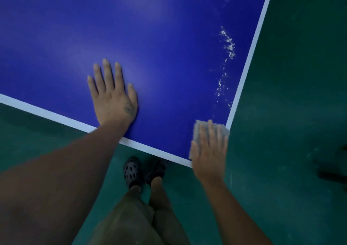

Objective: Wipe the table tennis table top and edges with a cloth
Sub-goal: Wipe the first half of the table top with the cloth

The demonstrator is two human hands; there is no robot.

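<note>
Head view, looking straight down over the near right corner of the table tennis table top [169, 38], a deep blue surface with a white border line [56, 113] along the near edge and the right edge.

The left hand [112, 94] lies flat on the blue, palm down, just inside the near border. Its 4 fingers are straight and slightly apart, pointing to the far side, with the thumb out to the right. It holds nothing.

Over at the corner, the right hand [210, 151] presses down on the cloth [197, 130], a grey, nubbly pad. The fingers are straight and close together on top of it, not curled round it, and the thumb lies along the cloth's left side. The hand is a little blurred. The cloth sits right on the corner, touching the right border, and the hand hides the corner point itself.

Beyond the cloth, a trail of white specks and smears [228, 43] runs along the blue just inside the right border, toward the far end.

Below the table is green floor [291, 94]. 2 black clogs [132, 171] stand near the near edge, one partly under it, with khaki shorts [131, 216] above them. A dark object [336, 169] sits at the far right; I cannot tell what it is.
</note>
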